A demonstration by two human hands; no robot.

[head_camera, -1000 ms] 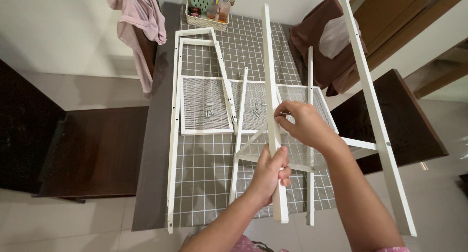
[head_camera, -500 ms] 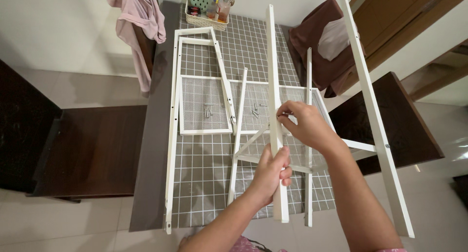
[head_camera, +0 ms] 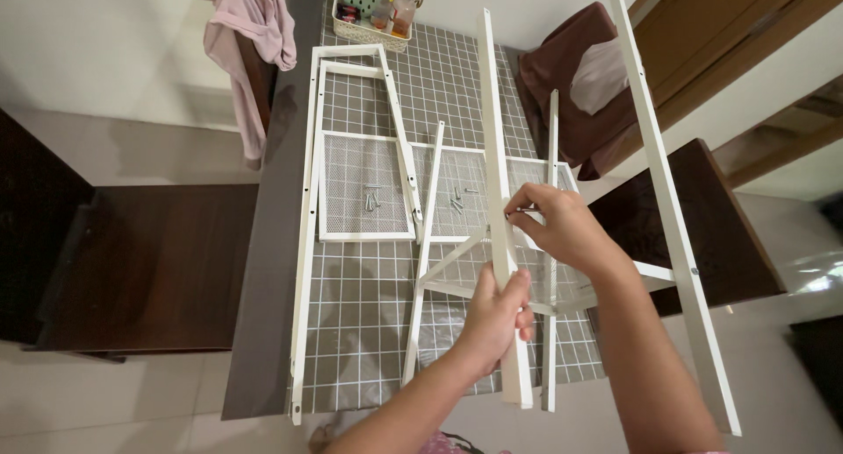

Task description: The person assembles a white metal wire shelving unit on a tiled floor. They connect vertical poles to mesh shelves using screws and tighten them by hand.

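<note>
The left hand [head_camera: 496, 318] is closed around a long white metal rail [head_camera: 497, 199], low on its length, so the rail stands steady above the table while the other hand works on it. The right hand [head_camera: 562, 226] is pinched narrow at the side of the same rail, fingertips together on what seems a small screw or tool; it is too small to tell which. More loose screws [head_camera: 373, 198] lie on the white mesh shelf panel [head_camera: 364, 190], near enough to reach. A second white rail [head_camera: 672, 217] slants at the right, and a white frame [head_camera: 307, 243] lies flat on the grey checked tablecloth [head_camera: 369, 305]. Compared with half a second ago, almost nothing changed: both hands keep the same grip and place on the rail.
</note>
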